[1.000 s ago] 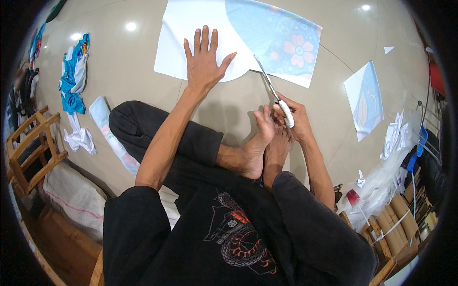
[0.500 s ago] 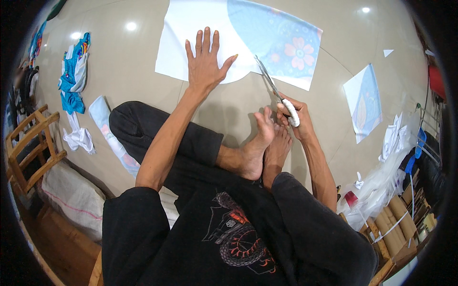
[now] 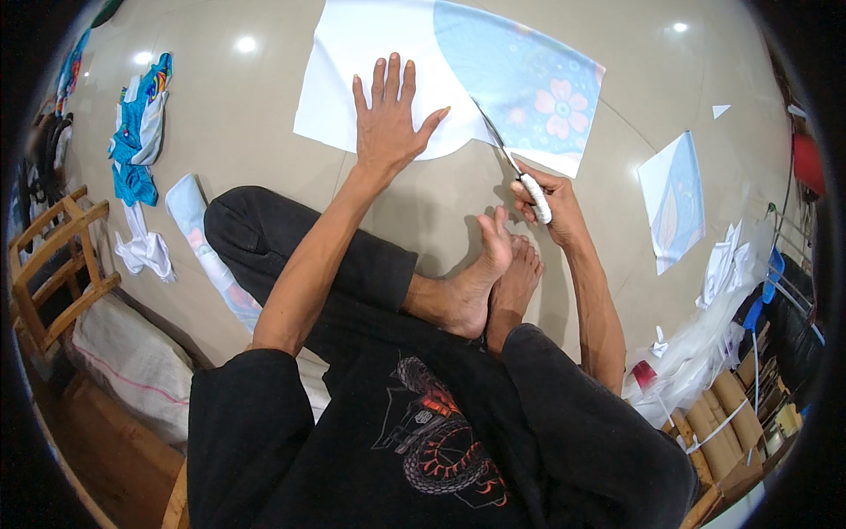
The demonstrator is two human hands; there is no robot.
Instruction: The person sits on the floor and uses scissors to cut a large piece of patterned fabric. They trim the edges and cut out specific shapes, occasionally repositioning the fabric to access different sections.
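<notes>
A piece of fabric (image 3: pixel 520 79), white on the left and light blue with pink flowers on the right, lies flat on the floor in front of my feet. My left hand (image 3: pixel 389 119) rests on its white part, palm down with fingers spread. In my right hand (image 3: pixel 551 201) is a pair of scissors (image 3: pixel 504 145) with white-wrapped handles. Their blades reach into the fabric's near edge, along the border between white and blue, and look nearly closed together. The near edge of the white part curves beneath my left hand.
A smaller white-and-blue fabric piece (image 3: pixel 677 203) and a white scrap (image 3: pixel 721 111) lie on the tiled floor (image 3: pixel 617 291) to the right. Clear plastic (image 3: pixel 683 353) is heaped beyond my right knee. Turquoise cloth (image 3: pixel 132 159), a folded fabric strip (image 3: pixel 207 256) and a wooden frame (image 3: pixel 66 269) are at left.
The scissor blades have come closer together and advanced slightly along the colour border. My right hand has moved a little farther forward. My left hand stays flat on the fabric.
</notes>
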